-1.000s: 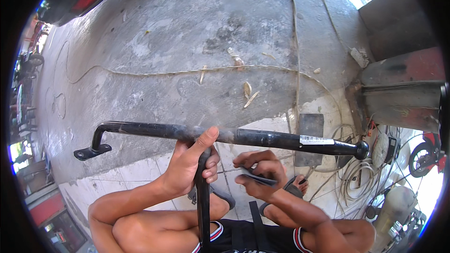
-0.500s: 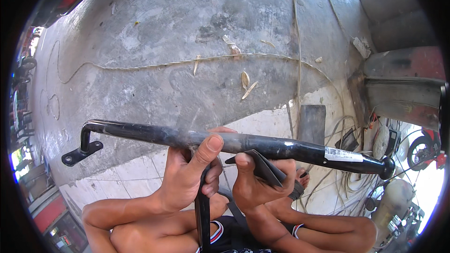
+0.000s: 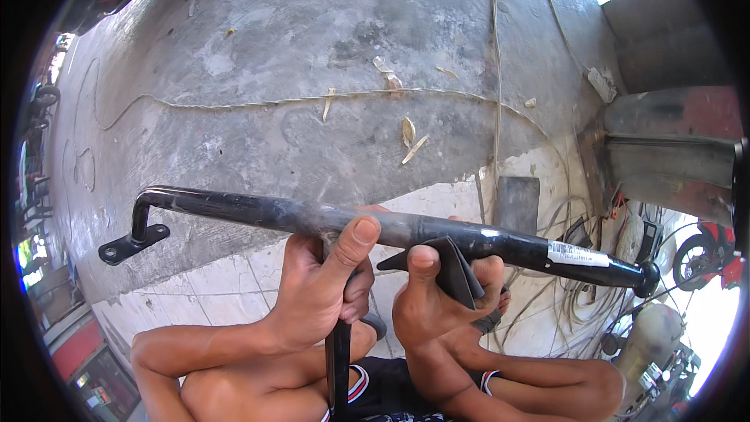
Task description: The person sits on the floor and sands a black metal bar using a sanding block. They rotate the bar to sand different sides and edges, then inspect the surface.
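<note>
A black metal tube (image 3: 492, 244) spans the view from left to right. Its left end bends down to a flat bracket (image 3: 134, 244) with holes, and its right end has a flared tip. From its middle a black bar runs down toward my lap. My left hand (image 3: 320, 285) is closed around that joint, thumb up along the bar's top. Around the joint the finish looks dull and greyish. A folded piece of dark sandpaper (image 3: 455, 273) is pinched between the thumb and fingers of my right hand (image 3: 426, 305), close under the tube right of the joint.
Below me is a concrete floor (image 3: 258, 55) meeting white tiles (image 3: 211, 289). A thin cable (image 3: 258, 105) crosses the concrete beside several dry scraps. A dark flat plate (image 3: 518, 207), tangled cords and a tank-like machine (image 3: 660, 328) are at the right. A red motorcycle (image 3: 715, 254) stands beyond.
My right hand has shifted slightly right and up along the tube with the sandpaper. The tube's left end sits a little higher; my left hand keeps its hold.
</note>
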{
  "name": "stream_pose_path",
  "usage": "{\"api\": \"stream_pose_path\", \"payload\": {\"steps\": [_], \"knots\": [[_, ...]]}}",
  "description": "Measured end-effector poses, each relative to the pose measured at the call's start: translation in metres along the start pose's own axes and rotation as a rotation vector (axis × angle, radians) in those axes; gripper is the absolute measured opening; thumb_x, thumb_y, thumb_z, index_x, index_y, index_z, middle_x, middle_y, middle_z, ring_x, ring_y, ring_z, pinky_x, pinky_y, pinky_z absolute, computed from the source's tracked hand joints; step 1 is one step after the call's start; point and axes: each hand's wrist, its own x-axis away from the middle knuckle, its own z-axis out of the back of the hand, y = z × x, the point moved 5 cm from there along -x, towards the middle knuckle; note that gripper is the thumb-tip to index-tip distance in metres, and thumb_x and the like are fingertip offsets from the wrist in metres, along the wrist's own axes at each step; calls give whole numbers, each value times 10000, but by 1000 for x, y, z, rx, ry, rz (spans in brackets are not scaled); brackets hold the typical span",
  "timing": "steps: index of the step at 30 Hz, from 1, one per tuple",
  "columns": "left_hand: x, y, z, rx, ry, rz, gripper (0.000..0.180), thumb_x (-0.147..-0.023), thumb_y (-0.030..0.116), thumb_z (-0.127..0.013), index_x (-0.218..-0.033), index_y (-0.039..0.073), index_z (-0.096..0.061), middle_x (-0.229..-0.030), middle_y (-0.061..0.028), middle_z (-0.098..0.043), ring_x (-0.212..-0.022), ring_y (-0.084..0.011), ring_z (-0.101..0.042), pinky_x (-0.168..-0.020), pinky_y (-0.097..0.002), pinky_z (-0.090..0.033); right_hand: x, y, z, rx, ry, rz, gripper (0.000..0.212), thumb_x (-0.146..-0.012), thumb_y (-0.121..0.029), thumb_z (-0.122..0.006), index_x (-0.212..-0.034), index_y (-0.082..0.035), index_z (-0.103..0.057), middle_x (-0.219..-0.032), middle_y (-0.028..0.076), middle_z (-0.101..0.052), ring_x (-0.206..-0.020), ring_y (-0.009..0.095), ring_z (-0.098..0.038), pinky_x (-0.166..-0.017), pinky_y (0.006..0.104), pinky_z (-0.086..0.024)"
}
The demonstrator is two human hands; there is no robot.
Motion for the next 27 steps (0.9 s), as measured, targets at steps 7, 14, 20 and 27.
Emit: {"api": "stream_pose_path", "payload": {"steps": [7, 14, 20, 27], "knots": [[2, 9, -6, -7, 48, -18, 531, -1038, 558, -633, -1001, 28, -647, -539, 21, -404, -389, -81, -406, -369, -271, -339, -15, -3, 8, 267, -307, 334, 510, -776, -169, -976, -817, -51, -482, -832, 81, -656, -794, 136, -600, -741, 318, -509], [-2, 8, -8, -58, -3, -51, 626, -1037, 575, -625, -679, 92, -450, -517, 14, -391, -382, -92, -406, -365, -271, -337, -15, -2, 3, 195, -225, 240, 523, -740, -147, -994, -784, -50, -482, -794, 72, -677, -749, 180, -618, -679, 328, -497], [2, 12, -16, -44, 23, -46, 627, -1028, 584, -635, -683, 87, -470, -518, 10, -390, -381, -95, -405, -362, -276, -333, -24, 0, 6, 118, -322, 413, 471, -699, -110, -1003, -736, -46, -539, -838, 119, -715, -803, 235, -660, -684, 367, -506], [-4, 8, -10, -69, 19, -46, 662, -1028, 593, -629, -625, 100, -447, -499, 15, -373, -372, -97, -404, -362, -278, -330, -31, -1, 3, 159, -350, 373, 483, -711, -105, -996, -766, -44, -520, -816, 158, -714, -840, 245, -673, -750, 369, -546]]}}
